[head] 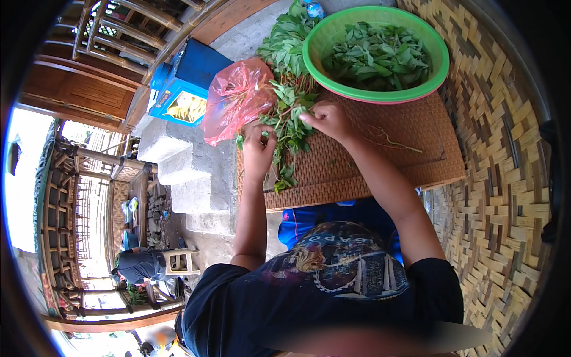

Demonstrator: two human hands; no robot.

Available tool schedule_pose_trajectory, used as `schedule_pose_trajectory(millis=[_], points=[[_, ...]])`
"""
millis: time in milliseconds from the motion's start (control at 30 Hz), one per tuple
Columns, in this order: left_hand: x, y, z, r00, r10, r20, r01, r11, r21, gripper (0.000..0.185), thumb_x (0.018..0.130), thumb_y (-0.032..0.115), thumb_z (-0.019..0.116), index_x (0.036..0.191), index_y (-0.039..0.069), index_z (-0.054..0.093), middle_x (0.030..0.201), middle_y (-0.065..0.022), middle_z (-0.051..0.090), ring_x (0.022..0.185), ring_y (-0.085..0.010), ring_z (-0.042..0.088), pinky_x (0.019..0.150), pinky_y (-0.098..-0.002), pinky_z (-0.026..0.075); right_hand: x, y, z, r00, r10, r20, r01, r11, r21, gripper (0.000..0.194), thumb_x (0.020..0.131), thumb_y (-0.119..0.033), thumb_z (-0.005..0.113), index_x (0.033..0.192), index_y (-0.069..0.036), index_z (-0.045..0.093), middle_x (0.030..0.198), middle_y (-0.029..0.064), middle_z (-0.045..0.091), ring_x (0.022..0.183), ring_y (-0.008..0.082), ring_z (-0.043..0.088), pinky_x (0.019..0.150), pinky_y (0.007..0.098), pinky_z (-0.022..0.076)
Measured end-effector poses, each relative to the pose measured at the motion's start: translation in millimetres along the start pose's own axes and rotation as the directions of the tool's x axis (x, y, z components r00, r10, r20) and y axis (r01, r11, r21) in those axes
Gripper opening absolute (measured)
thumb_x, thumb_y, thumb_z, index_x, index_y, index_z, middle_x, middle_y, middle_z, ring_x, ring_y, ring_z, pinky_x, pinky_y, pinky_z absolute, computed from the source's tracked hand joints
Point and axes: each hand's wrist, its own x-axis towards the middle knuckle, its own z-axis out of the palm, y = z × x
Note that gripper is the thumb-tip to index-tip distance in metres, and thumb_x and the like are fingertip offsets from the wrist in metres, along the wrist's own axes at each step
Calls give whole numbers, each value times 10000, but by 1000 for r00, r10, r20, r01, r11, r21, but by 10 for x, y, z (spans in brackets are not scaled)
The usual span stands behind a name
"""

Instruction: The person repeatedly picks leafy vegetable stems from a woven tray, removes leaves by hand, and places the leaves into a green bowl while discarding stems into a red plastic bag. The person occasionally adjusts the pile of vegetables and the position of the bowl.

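Observation:
My left hand [260, 145] is curled beside the pink plastic bag, with bits of green leaf showing between and beside its fingers. My right hand [332, 119] pinches a leafy green stem [294, 111] between thumb and fingers. Under and between both hands lies a loose pile of leafy stems [287, 138] on a woven rattan table [330, 165]. The translucent pink plastic bag [238, 96] holds thin bare stems and lies at the table's left side. A larger bundle of leafy greens [287, 42] rests behind it. A green plastic basin [312, 58] at the back right contains many picked leaves [379, 53].
Stripped stems [395, 143] lie on the table's right. A blue box [196, 80] with a banana picture stands left, above concrete steps [187, 178]. A plastic bottle [315, 10] sits behind the greens. A woven bamboo wall [499, 147] borders the right. Another person [140, 264] bends over at lower left.

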Motion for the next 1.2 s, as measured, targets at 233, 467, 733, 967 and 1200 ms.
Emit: schedule_pose_trajectory(millis=[233,467,733,967,1200], points=[[-324,161,89,998,54,-40,-52,997,51,74,1008,13,764,1081,11,756,1004,-131,743,672,-186,682,632,-337,539,-64,-63,147,988,-135,-77,138,990,37,319,855,-155,956,974,-36,686,1087,122,735,891,248,722,749,404,558],[-237,52,206,990,141,-3,-141,989,51,147,932,18,784,1071,16,739,1082,-174,748,940,-362,748,814,-435,618,-105,95,227,992,-123,-38,122,992,-29,144,973,-115,814,1083,-33,771,1030,147,805,960,342,785,850,435,616],[346,-27,719,944,323,70,-314,943,-111,326,924,60,845,1220,30,710,1132,-184,773,952,-334,772,866,-425,621,-43,183,70,995,-75,66,78,996,-46,97,958,-73,793,1033,-14,781,1027,166,810,947,369,781,835,446,617],[494,-373,1193,952,257,166,-211,944,-253,343,984,63,811,1288,23,658,1121,-182,781,825,-316,764,751,-420,609,-58,309,1,993,95,63,-89,992,-92,179,966,-23,785,1141,-11,747,1058,168,820,1002,315,816,887,410,634],[415,-433,1142,931,336,145,-283,911,-299,181,980,-19,721,1154,25,700,1048,-185,743,930,-412,762,798,-460,606,-49,192,-17,997,48,62,-22,931,-365,202,911,-110,821,1101,-82,758,1039,141,804,992,380,774,855,498,625]])
